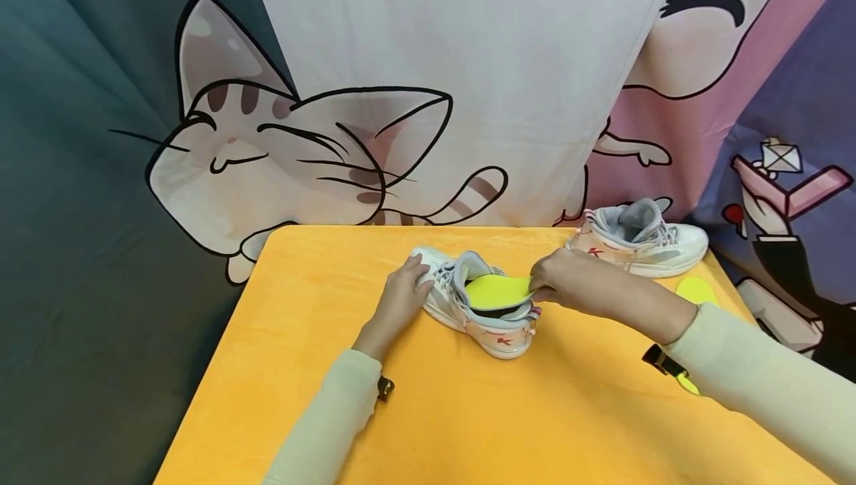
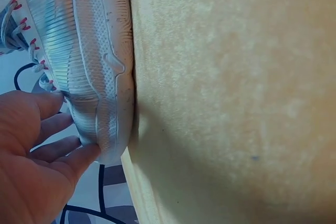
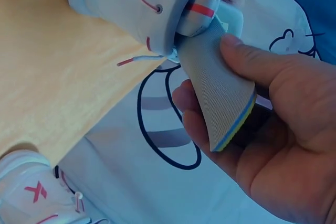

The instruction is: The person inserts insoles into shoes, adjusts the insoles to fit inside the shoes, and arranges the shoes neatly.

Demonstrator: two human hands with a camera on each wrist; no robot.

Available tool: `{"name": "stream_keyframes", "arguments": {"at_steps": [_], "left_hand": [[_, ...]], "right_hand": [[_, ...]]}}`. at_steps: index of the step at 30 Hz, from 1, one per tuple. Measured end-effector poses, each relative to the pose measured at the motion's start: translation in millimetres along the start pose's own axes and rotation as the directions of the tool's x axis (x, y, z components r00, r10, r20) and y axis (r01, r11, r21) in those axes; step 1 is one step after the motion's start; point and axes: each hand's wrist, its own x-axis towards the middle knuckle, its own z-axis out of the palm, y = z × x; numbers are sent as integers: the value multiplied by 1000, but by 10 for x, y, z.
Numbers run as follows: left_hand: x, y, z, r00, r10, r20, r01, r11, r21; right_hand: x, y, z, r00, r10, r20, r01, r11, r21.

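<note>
A white sneaker [image 1: 438, 307] with grey lining stands on the yellow table, its toe pointing up and left in the head view. My left hand [image 1: 401, 295] grips the toe, fingertips on its side [image 2: 113, 124] in the left wrist view. My right hand [image 1: 568, 277] pinches one end of a yellow-green insole [image 1: 498, 292] between thumb and fingers. The insole's other end lies in the sneaker's collar opening. In the right wrist view its grey fabric face [image 3: 210, 82] shows, with a blue and yellow edge, and the part inside the shoe is hidden.
A second white sneaker [image 1: 675, 247] stands at the table's back right corner, behind my right forearm. Another yellow-green insole [image 1: 695, 290] lies near the right edge, partly covered by that arm. A printed cloth with a cartoon cat [image 1: 234, 173] hangs behind the table.
</note>
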Motion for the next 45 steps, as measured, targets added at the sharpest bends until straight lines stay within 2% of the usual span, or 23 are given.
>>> {"name": "stream_keyframes", "arguments": {"at_steps": [8,16,24,31,38,45], "left_hand": [[-10,-8,-8,1000,6,-7,-6,1000,11],[-18,-2,18,1000,23,-4,-23,1000,21],[-21,15,13,1000,24,-14,-24,1000,20],[-27,13,13,999,31,-18,-31,999,20],[-31,-4,27,999,34,-17,-34,999,13],[-36,-6,39,999,45,-24,-44,998,35]], "right_hand": [[112,-121,70,996,90,-20,-91,996,-7],[277,-213,213,979,202,-14,-201,979,15],[387,-217,261,983,183,-13,-183,982,-54],[506,-236,324,978,206,-18,-207,977,-58],[611,-295,472,985,172,-18,-172,967,-189],[640,-326,560,974,218,-53,-225,954,-199]]}}
